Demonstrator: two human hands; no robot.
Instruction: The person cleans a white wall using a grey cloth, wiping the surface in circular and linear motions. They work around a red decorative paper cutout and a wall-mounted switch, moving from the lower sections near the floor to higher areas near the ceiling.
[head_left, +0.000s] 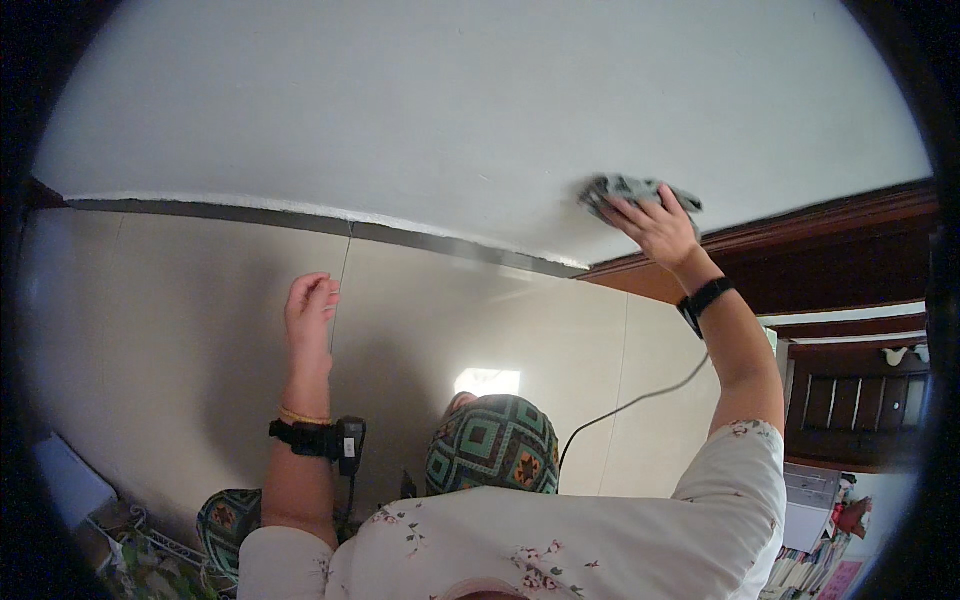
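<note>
My right hand (654, 231) presses a crumpled grey cloth (616, 184) flat against the white wall (420, 97), low down beside dark wooden trim. Its fingers are spread over the cloth, and part of the cloth is hidden under them. Some blur shows at the cloth's left edge. My left hand (309, 304) hangs over the tiled floor (465, 300) with loosely curled fingers and nothing visible in it. Between the two hands, a grey baseboard (442, 244) runs along the foot of the wall.
Dark wooden trim (817, 225) borders the wall at right. A black cable (637, 401) crosses in front of the floor near my right arm. Plants (154, 566) and a scrolled metal stand (169, 544) are at lower left. Several books (799, 574) stand at lower right, near a dark door (855, 405).
</note>
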